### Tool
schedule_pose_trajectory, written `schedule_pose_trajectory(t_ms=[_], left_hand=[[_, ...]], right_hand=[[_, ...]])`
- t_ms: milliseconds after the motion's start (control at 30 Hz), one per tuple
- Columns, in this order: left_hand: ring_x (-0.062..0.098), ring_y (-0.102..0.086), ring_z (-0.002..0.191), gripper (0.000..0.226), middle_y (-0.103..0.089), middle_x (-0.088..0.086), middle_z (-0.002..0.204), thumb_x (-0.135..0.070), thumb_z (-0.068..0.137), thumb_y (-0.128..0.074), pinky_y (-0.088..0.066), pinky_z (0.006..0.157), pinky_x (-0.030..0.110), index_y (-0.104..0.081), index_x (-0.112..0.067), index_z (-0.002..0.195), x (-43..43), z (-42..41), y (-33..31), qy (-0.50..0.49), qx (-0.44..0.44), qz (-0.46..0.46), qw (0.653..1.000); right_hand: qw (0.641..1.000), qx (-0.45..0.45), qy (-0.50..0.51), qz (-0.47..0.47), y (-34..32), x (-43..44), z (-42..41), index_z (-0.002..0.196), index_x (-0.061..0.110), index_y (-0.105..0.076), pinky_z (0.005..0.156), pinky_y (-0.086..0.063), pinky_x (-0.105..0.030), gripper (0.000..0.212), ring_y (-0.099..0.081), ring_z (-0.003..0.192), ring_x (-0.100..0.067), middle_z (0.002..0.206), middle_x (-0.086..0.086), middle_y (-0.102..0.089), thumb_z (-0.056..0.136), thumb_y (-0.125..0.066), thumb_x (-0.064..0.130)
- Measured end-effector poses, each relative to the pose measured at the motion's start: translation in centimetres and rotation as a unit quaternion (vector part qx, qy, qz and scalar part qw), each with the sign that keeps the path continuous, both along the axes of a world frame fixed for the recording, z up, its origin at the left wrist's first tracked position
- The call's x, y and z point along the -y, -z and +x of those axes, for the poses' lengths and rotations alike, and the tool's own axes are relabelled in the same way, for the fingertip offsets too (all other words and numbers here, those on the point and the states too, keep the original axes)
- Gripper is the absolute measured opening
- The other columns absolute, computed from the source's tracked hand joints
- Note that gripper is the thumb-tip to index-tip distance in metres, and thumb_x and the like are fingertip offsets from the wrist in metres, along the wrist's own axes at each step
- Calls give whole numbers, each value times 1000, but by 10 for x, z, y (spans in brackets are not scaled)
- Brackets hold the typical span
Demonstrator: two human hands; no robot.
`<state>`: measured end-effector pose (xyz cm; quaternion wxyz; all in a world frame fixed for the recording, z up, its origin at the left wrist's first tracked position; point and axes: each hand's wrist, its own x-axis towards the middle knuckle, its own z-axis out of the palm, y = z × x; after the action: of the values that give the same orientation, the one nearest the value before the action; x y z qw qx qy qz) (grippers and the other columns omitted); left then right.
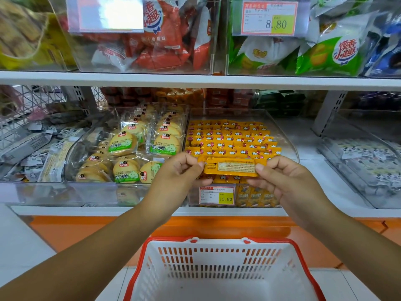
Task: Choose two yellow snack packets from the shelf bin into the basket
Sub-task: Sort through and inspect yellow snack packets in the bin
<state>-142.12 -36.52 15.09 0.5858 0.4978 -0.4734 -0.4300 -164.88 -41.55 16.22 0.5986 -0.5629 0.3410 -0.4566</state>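
Observation:
I hold one long yellow snack packet (231,167) level, its printed back side toward me, just in front of the clear shelf bin (286,135). My left hand (180,172) pinches its left end and my right hand (280,179) pinches its right end. Behind it, the bin holds several rows of the same yellow packets (230,137). Below my hands stands a white basket with a red rim (303,259), and nothing shows inside it.
A bin of round biscuit packs (132,148) sits left of the yellow packets. A price tag reading 15.80 (217,195) hangs on the bin's front. The upper shelf (195,80) carries bins of red and green bags. An orange shelf base (86,231) runs behind the basket.

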Motion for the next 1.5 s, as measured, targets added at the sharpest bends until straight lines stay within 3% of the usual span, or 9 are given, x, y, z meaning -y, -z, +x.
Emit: schedule_pose_trajectory(t_ms=[233, 333, 433, 800, 933, 1067, 1200, 1300, 1500], left_hand=[[28, -75, 89, 6, -77, 7, 92, -14, 93, -64, -60, 65, 26, -68, -17, 96, -1, 0, -4, -2, -38, -25, 999], [26, -75, 93, 23, -77, 5, 98, -25, 83, -70, -60, 67, 26, -71, -19, 104, -1, 1, -5, 12, -48, -13, 999], [26, -75, 94, 40, -77, 7, 103, -20, 72, -75, -59, 66, 23, -68, -15, 111, 0, 3, -4, 34, -66, -3, 997], [25, -75, 91, 25, -77, 13, 93, -29, 78, -67, -58, 67, 20, -72, -12, 94, 1, 5, -3, 38, -63, 14, 997], [26, -76, 79, 34, -76, 14, 80, -43, 79, -63, -59, 62, 23, -68, -10, 86, 0, 3, -4, 19, -8, 30, 999], [16, -70, 56, 37, -74, 10, 68, -41, 91, -56, -53, 50, 18, -65, -5, 84, 2, 2, -6, 0, 96, 23, 995], [3, -63, 69, 7, -70, -11, 78, -36, 93, -63, -47, 60, 13, -69, -33, 93, 5, 15, -4, -110, 330, -80, 934], [10, -55, 101, 36, -64, -9, 107, -39, 91, -64, -38, 84, 20, -67, -25, 124, 17, 31, -7, -197, 501, -147, 830], [18, -46, 108, 49, -59, -3, 113, -52, 89, -62, -35, 93, 31, -68, -19, 125, 35, 53, 1, -203, 589, -117, 773]], right_hand=[[999, -28, 22, -36, 2, 1, 0, 89, 20, -66, 71, -60, -32, 3, -75, 87, -35, 97, -7, -76, 87, -66, 19], [998, -53, 10, -41, 2, 1, 0, 101, 17, -65, 84, -56, -39, 33, -74, 91, -30, 95, -6, -77, 74, -71, 34], [998, -51, -7, -41, 1, 1, 0, 107, 15, -62, 79, -58, -29, 45, -74, 92, -28, 96, -6, -77, 67, -75, 29], [999, 21, -26, 18, 4, 7, -3, 117, 9, -60, 75, -59, -24, 47, -74, 97, -30, 105, -17, -75, 74, -73, 21], [999, -20, -31, -7, 3, 6, -1, 110, 24, -65, 76, -58, -25, 42, -73, 96, -28, 104, -9, -75, 70, -78, 31], [1000, 12, -23, 18, 2, 8, 7, 98, 10, -54, 69, -59, -24, 40, -75, 91, -31, 94, -17, -75, 73, -74, 35], [1000, 2, 5, 30, -1, 14, 16, 108, 5, -52, 67, -60, -26, 44, -75, 87, -31, 93, -18, -75, 77, -72, 28], [996, -49, 53, -53, -12, 34, 28, 113, 13, -55, 74, -60, -29, 27, -75, 87, -23, 98, -7, -77, 90, -69, 15], [959, -195, 44, -201, -31, 89, 84, 98, 27, -57, 80, -58, -30, 18, -71, 88, -12, 102, 2, -72, 93, -66, 12]])
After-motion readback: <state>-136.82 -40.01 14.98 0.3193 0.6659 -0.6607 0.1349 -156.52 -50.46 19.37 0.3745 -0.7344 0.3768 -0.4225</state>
